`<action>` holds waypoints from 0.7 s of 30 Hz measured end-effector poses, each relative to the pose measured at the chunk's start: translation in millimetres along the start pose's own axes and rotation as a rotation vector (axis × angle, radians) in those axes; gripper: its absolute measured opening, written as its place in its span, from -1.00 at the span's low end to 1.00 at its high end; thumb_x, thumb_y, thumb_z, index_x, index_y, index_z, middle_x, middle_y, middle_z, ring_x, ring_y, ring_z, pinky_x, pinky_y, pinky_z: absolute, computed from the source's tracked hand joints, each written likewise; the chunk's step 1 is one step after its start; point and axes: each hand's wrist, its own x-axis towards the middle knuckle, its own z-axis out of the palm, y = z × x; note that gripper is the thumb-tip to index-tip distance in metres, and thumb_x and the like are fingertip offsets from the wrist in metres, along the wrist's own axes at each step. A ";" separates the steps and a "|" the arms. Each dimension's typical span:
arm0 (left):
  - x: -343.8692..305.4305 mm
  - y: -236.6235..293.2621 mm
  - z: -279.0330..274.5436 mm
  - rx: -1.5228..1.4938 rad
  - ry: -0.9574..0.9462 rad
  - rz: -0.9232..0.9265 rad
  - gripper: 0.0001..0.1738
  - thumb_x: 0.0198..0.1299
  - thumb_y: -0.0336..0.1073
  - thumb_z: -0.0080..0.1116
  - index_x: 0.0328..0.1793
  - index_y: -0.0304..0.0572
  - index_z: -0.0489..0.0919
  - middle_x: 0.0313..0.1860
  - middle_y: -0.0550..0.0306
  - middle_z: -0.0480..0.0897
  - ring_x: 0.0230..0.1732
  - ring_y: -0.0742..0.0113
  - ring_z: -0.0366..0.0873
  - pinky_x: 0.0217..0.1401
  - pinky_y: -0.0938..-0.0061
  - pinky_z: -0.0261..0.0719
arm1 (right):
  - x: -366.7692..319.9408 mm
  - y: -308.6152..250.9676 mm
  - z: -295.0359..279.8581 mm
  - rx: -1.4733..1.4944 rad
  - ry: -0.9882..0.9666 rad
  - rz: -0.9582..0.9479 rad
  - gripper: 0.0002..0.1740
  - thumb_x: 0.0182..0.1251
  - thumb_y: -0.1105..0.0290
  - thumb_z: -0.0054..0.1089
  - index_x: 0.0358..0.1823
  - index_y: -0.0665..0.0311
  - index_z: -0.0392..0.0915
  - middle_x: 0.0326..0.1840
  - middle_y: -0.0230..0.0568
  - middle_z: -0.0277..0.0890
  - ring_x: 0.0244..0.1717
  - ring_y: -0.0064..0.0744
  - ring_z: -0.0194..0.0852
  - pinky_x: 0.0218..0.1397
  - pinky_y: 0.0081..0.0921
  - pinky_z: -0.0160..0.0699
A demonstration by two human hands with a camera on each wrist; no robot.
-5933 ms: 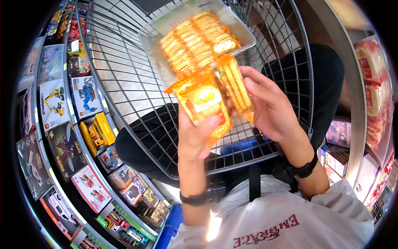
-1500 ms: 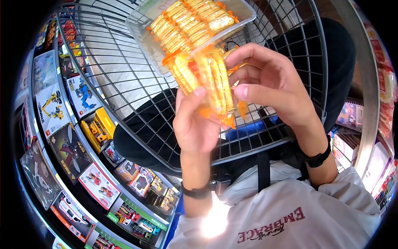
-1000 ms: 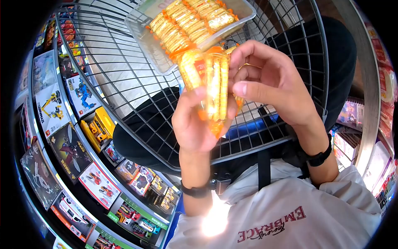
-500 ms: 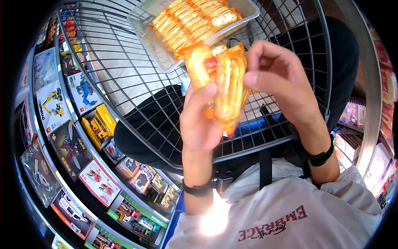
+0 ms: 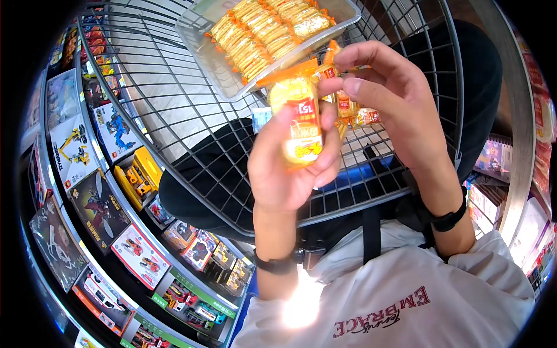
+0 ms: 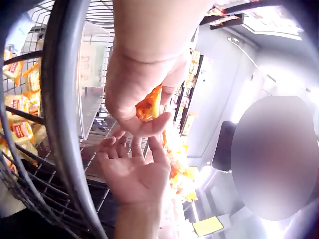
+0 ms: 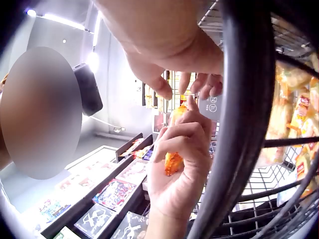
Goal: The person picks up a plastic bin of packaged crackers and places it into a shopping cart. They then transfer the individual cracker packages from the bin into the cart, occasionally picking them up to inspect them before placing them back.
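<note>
In the head view my left hand [image 5: 281,171] grips a clear and orange wrapped cracker pack [image 5: 304,124], thumb in front and fingers behind. Its red and white printed label faces up. Beside it my right hand [image 5: 397,107] is raised with loosely bent fingers, the fingertips right by the pack's upper right edge. The right wrist view shows the left fingers curled round the orange wrapper [image 7: 173,163], below the right fingertips. Beyond the hands a clear plastic bin [image 5: 232,93] holds rows of similar packs [image 5: 267,35].
The wire shopping cart [image 5: 165,130] surrounds the bin, with several loose packs [image 5: 365,116] lying beside it. Shelves of boxed toys [image 5: 119,188] stand at left. A metal shelf edge [image 5: 518,116] runs along the right. My knees flank the cart.
Half a second ago two packs stood side by side in my left hand; now one printed face shows there. My right hand has shifted slightly up. Loose packs behind it are now visible.
</note>
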 end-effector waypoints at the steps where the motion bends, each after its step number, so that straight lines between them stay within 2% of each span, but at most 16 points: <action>1: 0.1 1.8 -1.0 -0.197 -0.103 -0.070 -0.40 0.50 0.06 -0.17 0.34 -0.37 0.30 -0.09 -0.04 0.43 -0.45 0.37 0.38 -0.49 0.48 0.37 | 0.7 0.7 -0.3 0.001 0.001 -0.001 -0.68 0.29 0.44 0.27 0.06 0.33 0.53 0.03 -0.19 0.62 0.05 -0.53 0.58 0.19 -0.54 0.49; 2: -0.9 -0.8 -7.2 -0.247 -0.167 -0.081 -0.34 0.51 0.15 -0.27 0.38 -0.32 0.28 -0.08 -0.05 0.43 -0.46 0.33 0.38 -0.49 0.49 0.35 | 1.5 2.0 -0.5 -0.001 -0.037 -0.032 -0.66 0.30 0.43 0.27 0.08 0.34 0.52 0.05 -0.19 0.61 0.06 -0.54 0.57 0.19 -0.54 0.50; 3: -1.0 -2.2 -6.0 -0.247 -0.166 -0.085 -0.34 0.51 0.15 -0.27 0.38 -0.32 0.28 -0.08 -0.05 0.43 -0.46 0.33 0.38 -0.49 0.49 0.35 | 1.4 2.9 -0.7 -0.003 -0.074 -0.063 -0.64 0.31 0.41 0.26 0.10 0.35 0.50 0.06 -0.19 0.60 0.07 -0.54 0.56 0.18 -0.54 0.51; 5: -0.6 -7.1 -0.8 0.051 0.050 0.014 -0.37 0.47 0.15 -0.20 0.35 -0.26 0.29 -0.10 -0.05 0.47 -0.48 0.28 0.44 -0.56 0.48 0.36 | -1.0 -0.3 4.1 0.005 -0.081 -0.035 -0.63 0.32 0.40 0.25 0.12 0.35 0.50 0.07 -0.19 0.59 0.06 -0.55 0.56 0.16 -0.56 0.51; 6: 0.7 -9.0 4.2 0.061 0.082 0.045 -0.44 0.44 0.04 -0.14 0.35 -0.22 0.26 -0.02 -0.06 0.47 -0.42 0.25 0.46 -0.51 0.49 0.37 | -1.9 -1.3 5.8 0.012 -0.092 -0.008 -0.63 0.33 0.39 0.24 0.13 0.36 0.49 0.08 -0.19 0.58 0.05 -0.57 0.55 0.15 -0.57 0.52; 7: 0.6 -12.2 4.4 0.061 0.083 0.045 -0.44 0.44 0.04 -0.14 0.35 -0.22 0.26 -0.02 -0.06 0.47 -0.42 0.25 0.46 -0.51 0.49 0.37 | -1.7 -0.3 4.7 0.013 -0.092 -0.007 -0.63 0.33 0.39 0.24 0.13 0.36 0.49 0.08 -0.19 0.58 0.05 -0.57 0.55 0.15 -0.57 0.52; 9: -0.1 -16.2 3.6 0.173 0.078 0.106 -0.39 0.39 -0.03 -0.19 0.45 -0.24 0.19 0.12 -0.12 0.47 -0.33 0.15 0.45 -0.40 0.45 0.38 | -0.4 3.7 0.8 -0.033 -0.020 -0.011 -0.66 0.39 0.41 0.18 0.14 0.36 0.48 0.08 -0.21 0.58 0.05 -0.56 0.56 0.13 -0.59 0.52; 10: 1.3 -13.2 3.6 0.313 0.083 0.096 -0.38 0.31 -0.18 -0.08 0.45 -0.25 0.18 0.19 -0.13 0.46 -0.26 0.17 0.50 -0.35 0.44 0.44 | 0.1 5.6 -0.2 -0.033 -0.020 -0.011 -0.66 0.39 0.41 0.18 0.14 0.36 0.48 0.08 -0.21 0.58 0.05 -0.56 0.56 0.13 -0.59 0.52; 11: 2.1 -13.7 4.2 0.313 0.083 0.097 -0.38 0.31 -0.18 -0.08 0.45 -0.25 0.18 0.19 -0.13 0.46 -0.26 0.17 0.50 -0.35 0.44 0.44 | 0.5 7.6 -1.2 0.021 0.018 -0.003 -0.70 0.37 0.46 0.18 0.10 0.36 0.52 0.03 -0.22 0.60 0.03 -0.55 0.57 0.13 -0.58 0.52; 13: 5.2 -18.5 6.0 0.752 0.232 0.253 -0.36 0.26 -0.34 0.02 0.46 -0.28 0.17 0.21 -0.11 0.46 -0.21 0.27 0.53 -0.30 0.45 0.51 | 1.0 9.5 -2.9 0.070 0.057 0.005 -0.73 0.35 0.51 0.17 0.06 0.35 0.55 -0.01 -0.23 0.61 0.02 -0.54 0.57 0.14 -0.58 0.51; 14: 7.3 -20.6 7.7 0.720 0.272 0.296 -0.38 0.21 -0.47 0.09 0.42 -0.32 0.23 0.22 -0.09 0.47 -0.13 0.35 0.55 -0.26 0.49 0.54 | 1.0 9.9 -3.1 0.089 0.063 0.001 -0.75 0.36 0.52 0.12 0.05 0.35 0.55 -0.02 -0.23 0.60 0.03 -0.55 0.56 0.13 -0.59 0.51; 16: 8.3 -20.5 4.6 0.792 0.258 0.318 -0.42 0.22 -0.47 0.11 0.38 -0.33 0.28 0.21 -0.08 0.48 -0.11 0.36 0.55 -0.26 0.52 0.53 | 0.6 9.4 -3.6 0.107 0.069 -0.002 -0.75 0.38 0.54 0.07 0.05 0.34 0.55 -0.02 -0.24 0.60 0.04 -0.55 0.55 0.13 -0.60 0.50; 18: 8.7 -19.8 -0.4 0.868 0.244 0.340 -0.46 0.23 -0.46 0.13 0.35 -0.34 0.32 0.20 -0.07 0.49 -0.09 0.37 0.55 -0.26 0.55 0.52 | 0.1 8.4 -3.4 0.070 0.088 0.036 -0.75 0.47 0.53 -0.04 0.12 0.33 0.44 0.04 -0.26 0.57 0.02 -0.58 0.55 0.05 -0.59 0.55; 21: 9.7 -20.8 -4.1 0.951 0.251 0.404 -0.49 0.22 -0.47 0.18 0.31 -0.34 0.37 0.19 -0.06 0.50 -0.03 0.36 0.57 -0.17 0.57 0.58 | 0.0 11.0 -4.9 0.132 0.135 0.047 -0.76 0.38 0.57 0.02 0.03 0.32 0.53 -0.01 -0.25 0.59 0.01 -0.56 0.56 0.12 -0.61 0.50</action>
